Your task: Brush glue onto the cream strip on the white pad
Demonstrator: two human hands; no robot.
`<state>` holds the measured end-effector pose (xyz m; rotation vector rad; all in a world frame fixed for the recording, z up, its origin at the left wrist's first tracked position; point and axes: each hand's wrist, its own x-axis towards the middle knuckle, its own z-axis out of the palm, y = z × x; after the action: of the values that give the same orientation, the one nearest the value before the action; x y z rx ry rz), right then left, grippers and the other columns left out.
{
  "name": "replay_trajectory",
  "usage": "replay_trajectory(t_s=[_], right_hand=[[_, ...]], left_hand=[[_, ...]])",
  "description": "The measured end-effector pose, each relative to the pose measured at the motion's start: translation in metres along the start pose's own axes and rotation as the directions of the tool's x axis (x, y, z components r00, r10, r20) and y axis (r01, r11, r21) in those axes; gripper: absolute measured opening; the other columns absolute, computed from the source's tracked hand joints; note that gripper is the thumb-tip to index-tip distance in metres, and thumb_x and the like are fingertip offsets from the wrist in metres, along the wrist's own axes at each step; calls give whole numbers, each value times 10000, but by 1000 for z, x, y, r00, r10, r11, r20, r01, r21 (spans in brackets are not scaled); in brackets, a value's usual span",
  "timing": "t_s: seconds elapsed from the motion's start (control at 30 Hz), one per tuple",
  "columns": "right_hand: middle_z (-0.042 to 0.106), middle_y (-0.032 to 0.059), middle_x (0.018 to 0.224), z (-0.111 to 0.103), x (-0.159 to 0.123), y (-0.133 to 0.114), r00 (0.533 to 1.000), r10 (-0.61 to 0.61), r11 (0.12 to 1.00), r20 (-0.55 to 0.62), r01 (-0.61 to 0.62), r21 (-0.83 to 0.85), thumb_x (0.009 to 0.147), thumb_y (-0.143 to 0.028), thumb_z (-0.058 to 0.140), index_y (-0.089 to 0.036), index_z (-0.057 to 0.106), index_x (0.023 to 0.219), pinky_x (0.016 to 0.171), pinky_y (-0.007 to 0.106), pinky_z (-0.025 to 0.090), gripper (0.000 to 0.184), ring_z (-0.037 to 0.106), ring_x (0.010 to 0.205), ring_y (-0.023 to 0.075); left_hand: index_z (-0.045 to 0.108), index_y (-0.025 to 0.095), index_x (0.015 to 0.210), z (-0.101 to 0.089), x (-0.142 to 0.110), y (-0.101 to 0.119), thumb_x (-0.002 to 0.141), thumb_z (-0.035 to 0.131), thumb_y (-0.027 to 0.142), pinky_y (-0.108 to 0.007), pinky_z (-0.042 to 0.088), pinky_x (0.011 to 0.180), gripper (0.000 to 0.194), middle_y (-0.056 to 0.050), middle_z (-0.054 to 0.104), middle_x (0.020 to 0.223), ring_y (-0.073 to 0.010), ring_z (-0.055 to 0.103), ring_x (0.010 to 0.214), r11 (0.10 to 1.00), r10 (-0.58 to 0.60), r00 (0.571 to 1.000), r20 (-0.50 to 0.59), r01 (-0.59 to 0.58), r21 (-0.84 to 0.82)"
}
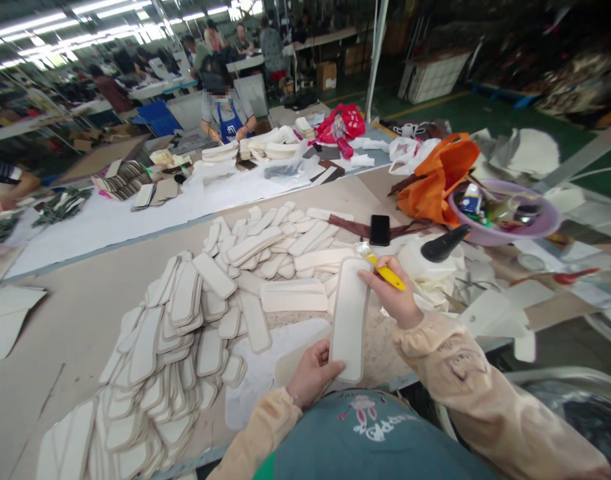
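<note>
An oblong off-white panel with rounded corners (349, 313) stands tilted up in front of me, held between both hands. At its lower left edge, my left hand (312, 373) is closed with the thumb on the face. My right hand (395, 293) is closed around a yellow-handled brush (389, 276), its pale bristle end pointing up and left. The thumb and fingers of that hand also touch the panel's upper right edge. Beyond and left of my hands lie heaps of similar panels (185, 293), many overlapping. A white sheet (240, 400) lies under some of them.
Right of the heaps are a black phone (380, 230), a white container with a black nozzle (445, 244), an orange bag (430, 180) and a purple basin (530, 235) of bottles. A co-worker in a blue apron (230, 123) works across the table. A metal pole (376, 63) rises behind.
</note>
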<state>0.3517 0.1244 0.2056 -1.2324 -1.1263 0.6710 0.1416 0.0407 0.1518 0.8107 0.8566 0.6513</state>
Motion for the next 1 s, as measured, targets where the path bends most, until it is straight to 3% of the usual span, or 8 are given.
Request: replay_trajectory(t_s=[0.23,0.43,0.53,0.7,0.8,1.0], right_hand=[[414,-67,661,1,-4,-10,1000,6,998,-12,-5,68,734,-379,683,-255,381,858,509,244,348,350,405,545,107],[383,-65,653,3,-5,-5,997,-38,999,-62,36,-34,751,-384,658,-246,401,833,501,245,333,303,377,535,105],[412,-67,639,-1,-7,5,998,-55,992,-41,50,-118,754,-385,654,-246,416,856,501,246,343,294,388,521,106],[448,-71,609,-21,-29,41,1000,-10,942,18,16,-334,756,-399,654,-239,437,856,503,249,367,288,427,496,110],[446,-66,604,-36,-54,75,1000,12,886,18,-2,-464,761,-427,643,-236,446,844,511,261,379,286,443,494,120],[507,-39,619,-54,-98,143,997,68,774,44,-25,-633,802,-451,571,-232,481,887,514,303,419,252,505,500,161]], left_hand=[[577,120,692,-3,8,-4,665,708,486,-243,384,606,390,-13,585,654,-115,498,618,985,63,994,-86,-48,167],[480,145,606,-8,10,-10,674,696,485,-215,318,546,408,30,475,576,-84,410,569,966,127,984,-122,-95,239],[473,146,615,-10,11,-8,659,706,483,-209,312,540,412,29,476,583,-80,404,570,976,84,993,-85,-65,206],[498,146,644,-28,20,-17,620,716,511,-200,304,500,425,36,492,560,-66,394,506,984,-55,989,-139,77,162],[513,149,657,-48,29,-38,598,705,548,-192,301,469,446,37,494,559,-75,412,506,956,-118,968,-222,172,239],[569,156,734,-79,46,-86,664,639,509,-209,381,489,366,8,563,628,-116,493,574,841,-133,926,-352,293,454]])
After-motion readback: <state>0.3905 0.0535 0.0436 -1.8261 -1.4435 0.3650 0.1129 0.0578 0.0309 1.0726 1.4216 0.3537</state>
